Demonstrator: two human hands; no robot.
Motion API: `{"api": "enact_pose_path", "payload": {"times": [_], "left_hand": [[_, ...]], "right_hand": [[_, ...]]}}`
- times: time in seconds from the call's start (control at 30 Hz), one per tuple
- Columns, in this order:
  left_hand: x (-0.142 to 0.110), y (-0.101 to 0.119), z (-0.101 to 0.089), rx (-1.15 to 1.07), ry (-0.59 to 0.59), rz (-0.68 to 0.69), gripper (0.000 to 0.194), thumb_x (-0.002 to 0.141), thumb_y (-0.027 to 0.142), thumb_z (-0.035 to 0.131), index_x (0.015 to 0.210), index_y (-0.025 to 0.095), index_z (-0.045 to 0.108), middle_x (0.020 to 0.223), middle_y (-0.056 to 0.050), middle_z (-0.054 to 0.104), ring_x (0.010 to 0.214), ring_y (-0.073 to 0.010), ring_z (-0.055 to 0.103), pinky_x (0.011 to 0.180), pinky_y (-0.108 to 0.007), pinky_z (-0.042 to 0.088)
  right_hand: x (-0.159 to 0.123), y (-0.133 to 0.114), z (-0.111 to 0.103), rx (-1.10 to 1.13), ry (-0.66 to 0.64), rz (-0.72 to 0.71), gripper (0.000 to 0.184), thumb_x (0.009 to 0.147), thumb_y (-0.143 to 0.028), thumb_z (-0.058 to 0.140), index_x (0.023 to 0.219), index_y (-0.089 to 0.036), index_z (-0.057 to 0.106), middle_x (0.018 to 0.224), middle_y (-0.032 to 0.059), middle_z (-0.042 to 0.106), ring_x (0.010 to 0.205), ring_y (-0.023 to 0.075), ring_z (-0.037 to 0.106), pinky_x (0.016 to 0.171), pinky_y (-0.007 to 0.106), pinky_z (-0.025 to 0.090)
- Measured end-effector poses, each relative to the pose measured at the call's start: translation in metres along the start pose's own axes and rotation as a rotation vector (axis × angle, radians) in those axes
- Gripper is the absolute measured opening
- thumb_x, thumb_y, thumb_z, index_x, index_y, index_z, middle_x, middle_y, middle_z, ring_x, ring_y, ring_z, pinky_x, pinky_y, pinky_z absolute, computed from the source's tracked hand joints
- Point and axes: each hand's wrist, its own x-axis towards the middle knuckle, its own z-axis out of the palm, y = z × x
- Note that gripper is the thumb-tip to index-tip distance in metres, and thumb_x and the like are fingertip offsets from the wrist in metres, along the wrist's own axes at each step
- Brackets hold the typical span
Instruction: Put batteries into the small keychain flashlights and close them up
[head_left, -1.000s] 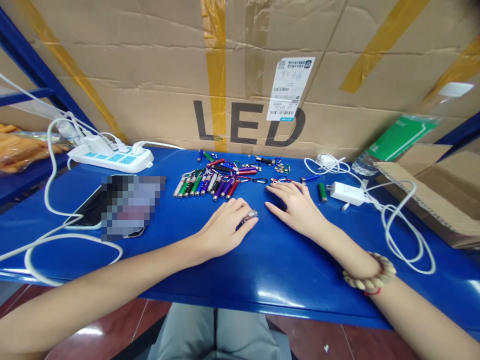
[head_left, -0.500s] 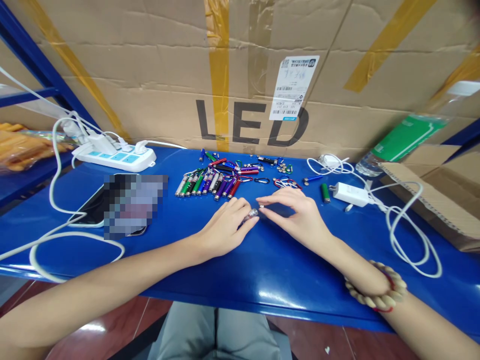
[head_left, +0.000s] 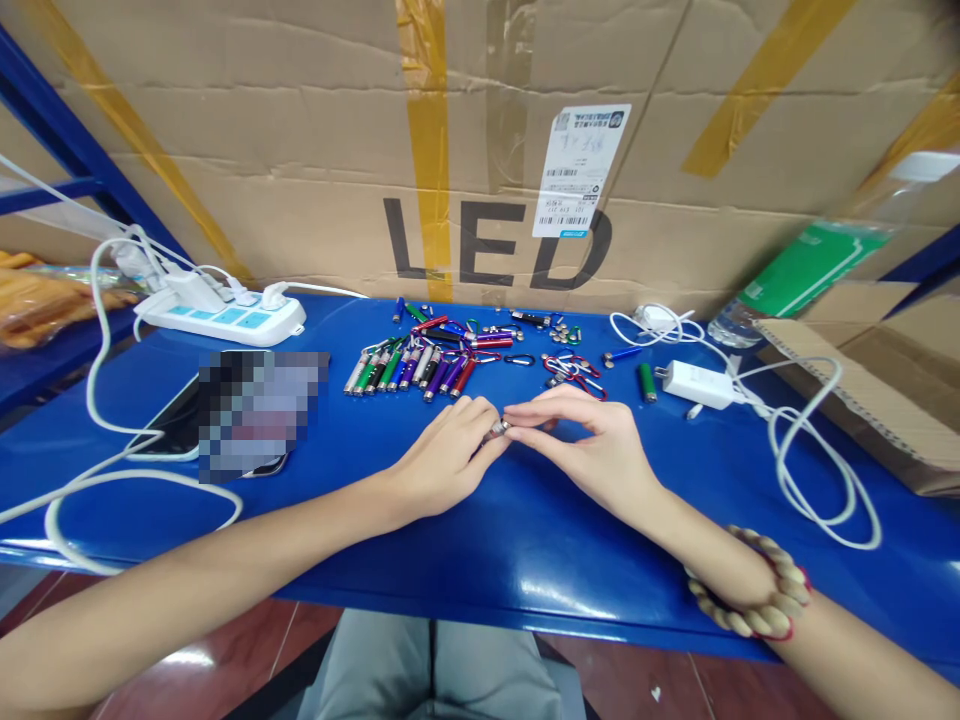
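My left hand point(head_left: 444, 458) rests on the blue table point(head_left: 480, 540), fingers curled round a small keychain flashlight point(head_left: 496, 431) whose silver tip sticks out to the right. My right hand point(head_left: 592, 440) lies beside it, thumb and forefinger pinched at that silver tip; whatever they hold is too small to name. Just beyond my hands lies a row of several coloured mini flashlights point(head_left: 409, 368), and loose carabiner clips point(head_left: 574, 366) and small parts point(head_left: 559, 332) are scattered further back.
A white power strip point(head_left: 221, 319) with plugs and cables sits at the back left, a phone point(head_left: 176, 425) at the left. A white charger point(head_left: 694, 384) with coiled cable point(head_left: 814, 450), a water bottle point(head_left: 806, 265) and an open cardboard box point(head_left: 877, 380) stand right. A large LED carton point(head_left: 480, 150) walls the back.
My right hand left the flat spot by the clips, moved left and pinched onto the silver tip of the flashlight in my left hand. The left hand stayed put.
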Motion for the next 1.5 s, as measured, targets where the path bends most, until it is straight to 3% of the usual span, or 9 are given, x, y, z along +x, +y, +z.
{"api": "enact_pose_path", "payload": {"times": [0.17, 0.37, 0.43, 0.53, 0.67, 0.83, 1.03, 1.5], "left_hand": [[-0.001, -0.002, 0.001, -0.004, -0.01, 0.041, 0.023, 0.093, 0.028, 0.033, 0.087, 0.016, 0.051, 0.088, -0.005, 0.051, 0.081, -0.0175, 0.045, 0.075, -0.032, 0.04], [0.0, 0.001, 0.0, 0.012, -0.023, 0.021, 0.023, 0.093, 0.029, 0.033, 0.085, 0.017, 0.05, 0.092, -0.005, 0.052, 0.084, -0.0179, 0.046, 0.078, -0.033, 0.039], [0.0, 0.002, -0.001, 0.023, -0.03, 0.014, 0.023, 0.093, 0.029, 0.033, 0.082, 0.017, 0.049, 0.091, -0.005, 0.052, 0.083, -0.018, 0.046, 0.078, -0.034, 0.039], [0.001, 0.003, -0.002, 0.023, -0.035, 0.009, 0.023, 0.093, 0.03, 0.033, 0.082, 0.017, 0.048, 0.091, -0.005, 0.052, 0.083, -0.0178, 0.046, 0.079, -0.034, 0.039], [0.001, 0.003, -0.003, 0.012, -0.037, 0.007, 0.023, 0.093, 0.03, 0.033, 0.082, 0.017, 0.049, 0.09, -0.005, 0.052, 0.083, -0.0176, 0.045, 0.078, -0.034, 0.039], [0.0, 0.004, -0.003, 0.022, -0.041, 0.0, 0.024, 0.093, 0.031, 0.032, 0.081, 0.017, 0.048, 0.089, -0.004, 0.052, 0.081, -0.0172, 0.044, 0.077, -0.034, 0.039], [0.0, 0.004, -0.002, 0.018, -0.018, 0.004, 0.025, 0.093, 0.032, 0.032, 0.08, 0.018, 0.048, 0.088, -0.004, 0.052, 0.08, -0.0168, 0.044, 0.077, -0.034, 0.039], [-0.001, 0.005, -0.003, 0.009, -0.034, 0.007, 0.025, 0.093, 0.032, 0.032, 0.081, 0.017, 0.047, 0.089, -0.004, 0.051, 0.081, -0.0167, 0.043, 0.077, -0.034, 0.039]], "right_hand": [[0.001, -0.002, 0.001, -0.017, -0.04, 0.031, 0.017, 0.072, -0.023, 0.07, 0.088, -0.02, 0.069, 0.076, 0.0015, 0.069, 0.071, 0.0142, 0.06, 0.059, 0.025, 0.049], [0.004, -0.002, 0.0, -0.062, -0.042, 0.046, 0.017, 0.079, -0.024, 0.06, 0.094, -0.02, 0.067, 0.078, 0.0015, 0.069, 0.071, 0.0141, 0.06, 0.059, 0.025, 0.049], [0.007, 0.003, -0.005, -0.174, -0.016, 0.024, 0.018, 0.082, -0.023, 0.056, 0.096, -0.021, 0.066, 0.083, 0.0019, 0.069, 0.076, 0.0152, 0.061, 0.064, 0.027, 0.049], [0.012, 0.018, -0.018, -0.518, 0.007, -0.006, 0.022, 0.084, -0.02, 0.049, 0.099, -0.021, 0.065, 0.097, 0.0033, 0.067, 0.091, 0.02, 0.059, 0.08, 0.035, 0.046], [0.017, 0.039, -0.035, -0.866, -0.059, 0.122, 0.029, 0.084, -0.016, 0.044, 0.105, -0.017, 0.063, 0.102, 0.0077, 0.066, 0.094, 0.025, 0.059, 0.077, 0.036, 0.045], [0.02, 0.053, -0.044, -1.072, -0.175, 0.263, 0.034, 0.086, -0.012, 0.038, 0.112, -0.015, 0.059, 0.103, 0.011, 0.066, 0.092, 0.027, 0.062, 0.075, 0.037, 0.043], [0.02, 0.059, -0.046, -1.121, -0.255, 0.272, 0.036, 0.085, -0.008, 0.036, 0.113, -0.013, 0.059, 0.101, 0.0142, 0.066, 0.094, 0.0257, 0.061, 0.076, 0.034, 0.043], [0.019, 0.06, -0.045, -1.175, -0.161, 0.321, 0.034, 0.087, -0.017, 0.038, 0.116, -0.014, 0.057, 0.111, 0.0139, 0.062, 0.098, 0.0302, 0.058, 0.077, 0.041, 0.042]]}}
